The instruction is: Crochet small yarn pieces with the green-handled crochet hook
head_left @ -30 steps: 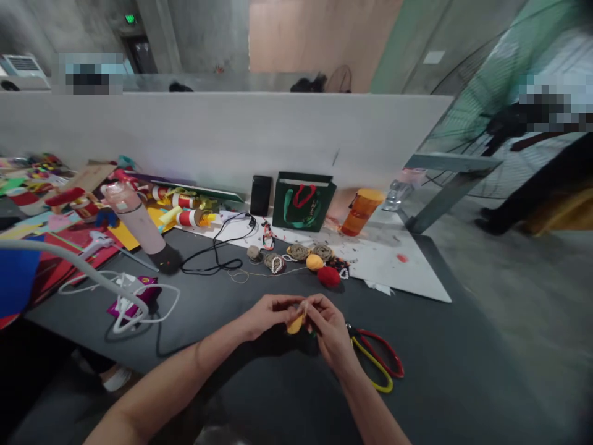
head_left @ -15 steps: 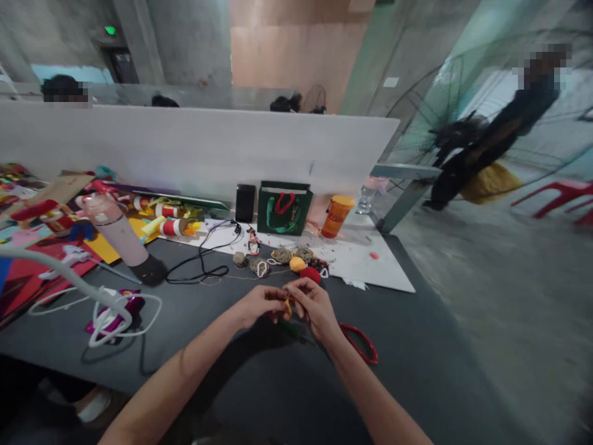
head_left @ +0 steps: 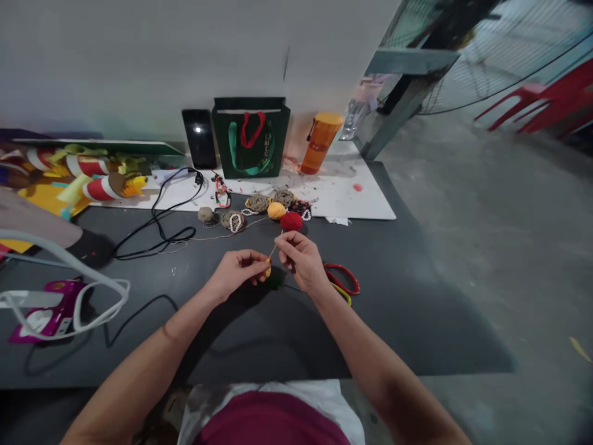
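My left hand [head_left: 238,272] pinches a small yellow crocheted piece [head_left: 267,268] between thumb and fingers. From it a thin pale yellow strand [head_left: 273,250] runs up to my right hand [head_left: 301,256], whose thumb and index finger close on it. Just beyond my fingers lie a red yarn ball [head_left: 291,221] and a yellow yarn ball [head_left: 277,211]. Beside my right wrist, partly hidden by it, are a red loop [head_left: 346,275] and a yellow loop, perhaps scissor handles. A small dark green thing [head_left: 277,279] lies in the shadow between my hands.
Grey-brown yarn bundles [head_left: 233,220] and a black cable [head_left: 160,222] lie on the dark table. Behind them stand a green gift bag [head_left: 252,145], a phone [head_left: 199,139] and an orange bottle [head_left: 321,142]. At left are a purple device [head_left: 49,312], a white flexible tube [head_left: 69,262] and a tipped bottle [head_left: 41,216].
The view has tilted down toward the table. My hands, close together before, have drawn slightly apart, and the strand now shows taut between them. The yellow loop has come into sight.
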`<action>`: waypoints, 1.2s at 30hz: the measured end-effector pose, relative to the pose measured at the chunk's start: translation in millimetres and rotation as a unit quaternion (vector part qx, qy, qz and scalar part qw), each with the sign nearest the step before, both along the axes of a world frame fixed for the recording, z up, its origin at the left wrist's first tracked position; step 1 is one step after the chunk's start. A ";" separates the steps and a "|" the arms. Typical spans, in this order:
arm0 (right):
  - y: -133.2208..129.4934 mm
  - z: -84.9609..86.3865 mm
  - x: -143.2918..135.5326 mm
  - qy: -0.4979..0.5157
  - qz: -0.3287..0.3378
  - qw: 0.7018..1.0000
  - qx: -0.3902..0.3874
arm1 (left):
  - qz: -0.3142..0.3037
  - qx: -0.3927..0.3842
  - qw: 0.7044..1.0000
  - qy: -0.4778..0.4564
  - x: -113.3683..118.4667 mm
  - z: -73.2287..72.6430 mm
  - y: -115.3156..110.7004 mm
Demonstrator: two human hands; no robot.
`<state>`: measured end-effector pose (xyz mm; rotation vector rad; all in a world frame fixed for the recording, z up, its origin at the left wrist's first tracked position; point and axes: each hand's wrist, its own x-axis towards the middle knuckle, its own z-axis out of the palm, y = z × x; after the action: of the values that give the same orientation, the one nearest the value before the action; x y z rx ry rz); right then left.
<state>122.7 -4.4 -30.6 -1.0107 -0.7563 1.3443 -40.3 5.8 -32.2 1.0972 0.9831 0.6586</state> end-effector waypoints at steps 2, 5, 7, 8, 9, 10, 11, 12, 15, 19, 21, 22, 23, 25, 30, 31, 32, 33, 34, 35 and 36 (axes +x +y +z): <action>-0.4 -0.3 0.3 0.001 -0.007 1.000 -0.001 | 0.002 0.011 1.000 0.010 1.5 -0.9 -1.2; -4.1 1.6 -0.9 -0.005 -0.005 1.000 0.006 | 0.014 0.013 1.000 0.020 3.8 -2.1 -2.0; -9.2 6.0 -2.0 -0.038 0.005 0.999 0.031 | 0.022 0.012 0.999 0.022 5.3 -2.3 -2.3; -12.2 9.0 -2.2 -0.068 0.024 0.996 0.053 | 0.028 0.012 0.999 0.020 5.9 -2.4 -2.2; -15.1 11.9 -1.9 -0.106 0.059 0.989 0.079 | 0.035 0.012 0.999 0.015 6.4 -2.4 -1.9; -17.6 14.6 -1.0 -0.146 0.102 0.978 0.107 | 0.046 0.012 0.999 0.006 6.5 -2.6 -1.3; -19.4 16.4 0.7 -0.186 0.137 0.964 0.131 | 0.061 0.011 0.998 -0.005 6.4 -2.9 -0.4; -20.4 17.1 3.2 -0.226 0.151 0.951 0.147 | 0.077 0.009 0.997 -0.017 6.0 -3.3 0.8; -18.9 11.8 13.8 -0.377 0.129 0.903 0.159 | 0.117 -0.011 0.992 -0.054 3.1 -5.1 5.3; -14.8 0.0 23.6 -0.582 0.195 0.773 0.160 | 0.147 -0.059 0.983 -0.093 -0.8 -6.6 9.8; -15.7 -1.1 23.7 -0.625 0.230 0.729 0.161 | 0.156 -0.077 0.979 -0.110 -1.2 -6.4 10.5; -16.9 0.0 22.9 -0.636 0.248 0.713 0.160 | 0.160 -0.086 0.976 -0.117 -1.2 -5.9 10.6; -18.3 1.9 22.0 -0.645 0.266 0.699 0.156 | 0.165 -0.094 0.974 -0.122 -1.1 -5.3 10.6; -21.2 7.3 20.8 -0.660 0.295 0.676 0.145 | 0.173 -0.109 0.970 -0.133 -1.4 -3.9 10.8; -23.2 23.1 31.7 -0.610 0.362 0.693 0.129 | 0.175 -0.098 0.966 -0.166 -6.3 -1.2 13.1; -23.2 26.2 35.6 -0.570 0.376 0.720 0.121 | 0.177 -0.093 0.966 -0.165 -7.4 -0.7 13.4; -23.3 29.2 39.3 -0.523 0.382 0.753 0.113 | 0.180 -0.090 0.966 -0.161 -8.1 -0.1 13.4; -23.7 31.7 42.3 -0.472 0.376 0.790 0.106 | 0.182 -0.090 0.967 -0.156 -8.5 0.6 13.1; -24.5 33.6 44.3 -0.418 0.355 0.830 0.103 | 0.183 -0.092 0.967 -0.151 -8.6 1.5 12.5; -25.6 34.6 45.1 -0.362 0.324 0.869 0.099 | 0.180 -0.095 0.968 -0.144 -8.4 2.5 11.6; -26.9 34.5 44.6 -0.306 0.285 0.903 0.096 | 0.176 -0.098 0.970 -0.138 -7.9 3.7 10.4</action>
<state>167.4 -31.3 3.9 -1.1066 -1.7335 1.3953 -48.2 16.2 -28.5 0.6394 0.9837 0.9514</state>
